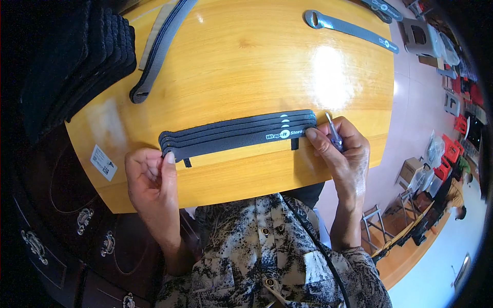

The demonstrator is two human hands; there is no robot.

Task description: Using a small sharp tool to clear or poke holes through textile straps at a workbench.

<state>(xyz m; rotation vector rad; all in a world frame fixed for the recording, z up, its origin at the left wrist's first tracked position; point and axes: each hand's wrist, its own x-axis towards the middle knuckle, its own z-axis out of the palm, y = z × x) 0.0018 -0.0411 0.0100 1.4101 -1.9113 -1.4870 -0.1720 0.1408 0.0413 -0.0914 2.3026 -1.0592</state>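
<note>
Several dark grey fabric straps [231, 134] lie in a fanned stack, each edge slightly offset from the one above. My left hand [154, 177] pinches the left end of the stack between thumb and fingers. At the other end my right hand [341, 151] grips the straps with thumb and forefinger. Tucked in that same hand is a small screwdriver [335, 135] with a clear purplish handle, its metal tip pointing up and away. Two short black tabs [295, 144] stick out below the stack's near edge.
A yellow wooden table [231, 77] lies beneath. Black straps [102, 51] are piled at its far left beside a bundle of grey straps [159, 56]. One grey strap with a slotted end [354, 33] rests far right. A white label [103, 162] sits near the left edge. Dark drawers [61, 220] stand left.
</note>
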